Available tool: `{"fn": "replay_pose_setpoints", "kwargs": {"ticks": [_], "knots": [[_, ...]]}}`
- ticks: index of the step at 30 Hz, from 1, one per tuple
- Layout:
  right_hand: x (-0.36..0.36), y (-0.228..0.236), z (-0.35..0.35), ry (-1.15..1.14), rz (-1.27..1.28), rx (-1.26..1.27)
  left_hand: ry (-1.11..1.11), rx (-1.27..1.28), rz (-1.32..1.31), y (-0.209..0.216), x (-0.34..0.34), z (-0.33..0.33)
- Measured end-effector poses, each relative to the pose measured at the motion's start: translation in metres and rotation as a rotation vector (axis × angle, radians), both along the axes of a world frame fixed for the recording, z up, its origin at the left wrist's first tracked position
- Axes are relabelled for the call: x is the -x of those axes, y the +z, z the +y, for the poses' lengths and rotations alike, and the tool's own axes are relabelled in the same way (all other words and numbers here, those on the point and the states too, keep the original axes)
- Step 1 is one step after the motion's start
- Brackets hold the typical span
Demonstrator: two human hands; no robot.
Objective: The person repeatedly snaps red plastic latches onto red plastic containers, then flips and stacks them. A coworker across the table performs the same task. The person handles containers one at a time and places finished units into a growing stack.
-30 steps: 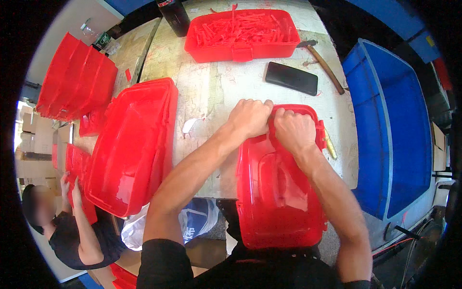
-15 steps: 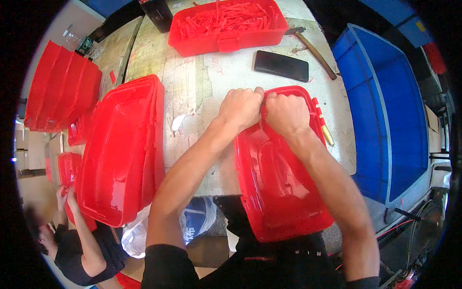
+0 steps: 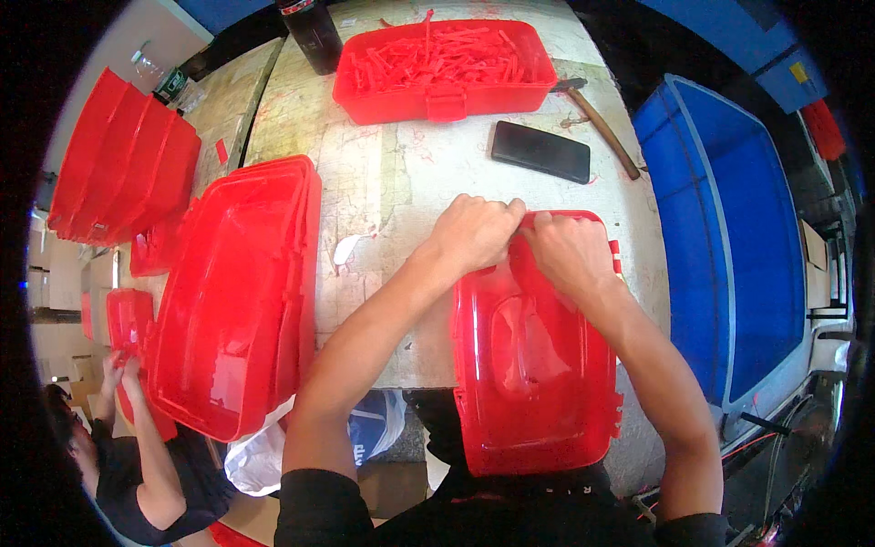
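Observation:
A shallow, glossy red plastic lid [image 3: 538, 392] leans lengthwise between the table edge and my body, its hollow inner side showing. My left hand [image 3: 478, 232] is closed at its far rim, knuckles up. Close beside it, my right hand [image 3: 572, 251] is closed on the same rim, the two thumbs almost meeting. What my fingertips pinch there is hidden beneath them. A brass-and-red tool [image 3: 618, 260], mostly covered, lies just right of the lid.
Left stand nested red lids [image 3: 228, 301] and stacked red bins [image 3: 123, 164]. Behind are a red box of plastic scraps [image 3: 447, 105], a black phone [image 3: 540, 152], a hammer [image 3: 603, 132] and a black flask [image 3: 312, 36]. A blue crate [image 3: 729, 237] stands right; a co-worker [image 3: 159, 456] sits left.
Both hands and the lid have come nearer to me, and the lid lies straighter. It now covers more of the brass-and-red tool. The whole view has shifted slightly.

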State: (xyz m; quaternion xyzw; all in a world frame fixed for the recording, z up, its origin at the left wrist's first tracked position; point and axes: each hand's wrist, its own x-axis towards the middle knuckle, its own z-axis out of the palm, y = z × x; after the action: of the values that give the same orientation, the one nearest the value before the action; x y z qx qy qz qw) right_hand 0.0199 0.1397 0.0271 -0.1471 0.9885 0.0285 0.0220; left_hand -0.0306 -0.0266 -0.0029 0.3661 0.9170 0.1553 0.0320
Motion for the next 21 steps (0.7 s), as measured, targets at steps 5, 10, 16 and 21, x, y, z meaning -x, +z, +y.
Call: {"fn": "replay_pose_setpoints", "kwargs": {"ticks": [5,10,16,21], "knots": [[-0.001,0.033,0.024,0.111,0.098,0.088,-0.009,-0.080,-0.036,0.007,0.001,-0.008],[0.005,0.042,0.061,0.064,-0.185,0.344,0.042,-0.093,-0.086,0.013,-0.002,-0.022],[-0.002,0.012,0.042,0.274,-0.208,0.467,-0.051,-0.606,-0.493,0.007,0.006,-0.027],[0.024,0.063,0.004,0.525,-0.419,-0.079,-0.144,-0.649,-0.405,0.013,0.007,-0.036]]}}
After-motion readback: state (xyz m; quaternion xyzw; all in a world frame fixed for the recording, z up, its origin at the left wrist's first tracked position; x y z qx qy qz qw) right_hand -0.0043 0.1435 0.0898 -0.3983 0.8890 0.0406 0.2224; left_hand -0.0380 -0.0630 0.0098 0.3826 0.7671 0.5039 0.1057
